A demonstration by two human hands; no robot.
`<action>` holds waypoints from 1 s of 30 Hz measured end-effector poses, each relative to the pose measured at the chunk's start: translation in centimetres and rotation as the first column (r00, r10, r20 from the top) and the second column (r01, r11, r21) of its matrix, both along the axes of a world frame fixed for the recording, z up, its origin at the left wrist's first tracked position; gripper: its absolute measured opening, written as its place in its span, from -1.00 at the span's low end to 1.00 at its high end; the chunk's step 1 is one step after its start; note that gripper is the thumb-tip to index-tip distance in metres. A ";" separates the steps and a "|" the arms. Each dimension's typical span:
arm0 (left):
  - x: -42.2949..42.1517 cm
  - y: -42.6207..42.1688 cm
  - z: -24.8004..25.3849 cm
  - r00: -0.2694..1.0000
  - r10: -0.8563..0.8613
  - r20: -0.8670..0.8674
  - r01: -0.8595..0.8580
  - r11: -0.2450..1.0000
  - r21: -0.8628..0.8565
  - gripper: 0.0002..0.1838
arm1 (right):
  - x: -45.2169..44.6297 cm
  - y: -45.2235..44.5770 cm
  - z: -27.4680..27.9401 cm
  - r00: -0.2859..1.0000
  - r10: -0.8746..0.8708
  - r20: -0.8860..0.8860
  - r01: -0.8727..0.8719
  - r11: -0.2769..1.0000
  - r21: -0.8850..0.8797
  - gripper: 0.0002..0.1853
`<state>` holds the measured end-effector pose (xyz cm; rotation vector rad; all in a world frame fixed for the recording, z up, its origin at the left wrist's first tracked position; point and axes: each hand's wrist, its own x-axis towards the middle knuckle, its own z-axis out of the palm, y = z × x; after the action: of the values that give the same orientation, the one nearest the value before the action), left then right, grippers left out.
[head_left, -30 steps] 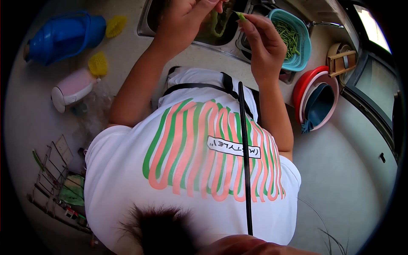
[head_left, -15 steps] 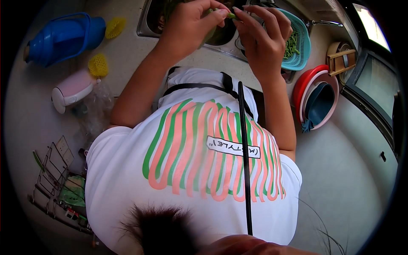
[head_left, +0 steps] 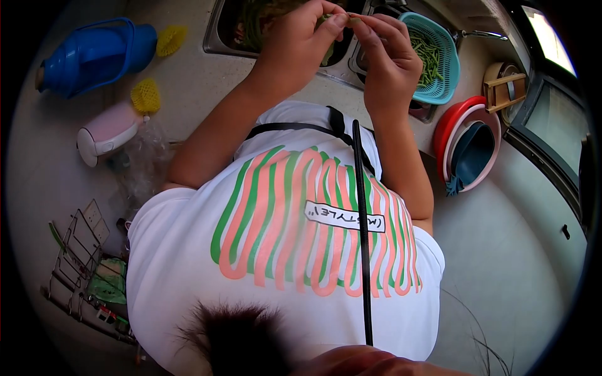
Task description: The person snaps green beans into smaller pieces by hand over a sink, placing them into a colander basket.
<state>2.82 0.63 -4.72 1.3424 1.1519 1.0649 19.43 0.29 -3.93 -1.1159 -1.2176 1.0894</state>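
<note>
Over the edge of the metal sink (head_left: 216, 37), my left hand (head_left: 298, 44) pinches a green bean (head_left: 328, 17) between thumb and fingertips. My right hand (head_left: 392, 66) meets it fingertip to fingertip, its thumb and forefinger closed on the bean's other end. Most of the bean is hidden by the fingers. Long green beans (head_left: 254, 22) lie in the sink basin beyond my left hand. Just past my right hand stands a turquoise plastic basket (head_left: 450, 56) with several cut green bean pieces (head_left: 427, 59) in it.
Nested basins (head_left: 444, 135) stand at the right, below a wooden rack (head_left: 505, 93). To the left are a blue thermos flask (head_left: 94, 59), a pink-and-white container (head_left: 110, 131), yellow scrubbers (head_left: 169, 41) and a wire rack (head_left: 72, 269). A faucet (head_left: 483, 35) is behind the basket.
Both hands have shifted slightly down, and their fingertips have come together over the bean. More of the basket and its bean pieces shows now.
</note>
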 end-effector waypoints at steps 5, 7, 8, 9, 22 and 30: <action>0.8 0.4 -1.5 0.985 -0.061 -0.161 0.036 0.987 -0.156 -0.69 | 0.9 0.7 -0.8 0.830 0.013 -0.558 -0.127 0.978 -0.165 -0.77; 0.9 0.4 -2.9 0.990 -0.073 -0.121 0.050 0.982 -0.185 -0.70 | 1.3 1.1 0.4 0.785 -0.055 -0.617 -0.122 0.963 -0.241 -0.73; 0.8 0.5 -3.4 0.998 -0.058 -0.019 0.053 0.979 -0.197 -0.71 | 1.9 1.4 -0.1 0.772 -0.016 -0.636 -0.140 0.971 -0.195 -0.73; 0.7 0.7 -3.7 0.996 -0.040 0.084 0.057 0.976 -0.208 -0.73 | 2.8 1.5 -0.4 0.769 -0.026 -0.639 -0.121 0.975 -0.185 -0.73; 2.1 2.6 -2.5 0.872 -0.044 0.487 0.186 0.951 -0.246 -0.84 | 4.8 -0.9 -3.8 0.972 0.235 0.023 -0.227 0.957 -0.178 -0.26; 10.7 8.8 0.5 0.948 -0.290 -0.132 0.319 0.845 0.429 -0.81 | 0.1 -3.4 -10.2 0.976 0.161 -0.148 -0.207 0.897 -0.391 -0.78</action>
<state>13.52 9.43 -4.23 1.8615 0.7173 1.0922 19.51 -3.16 -14.13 -1.2446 -1.0487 1.5823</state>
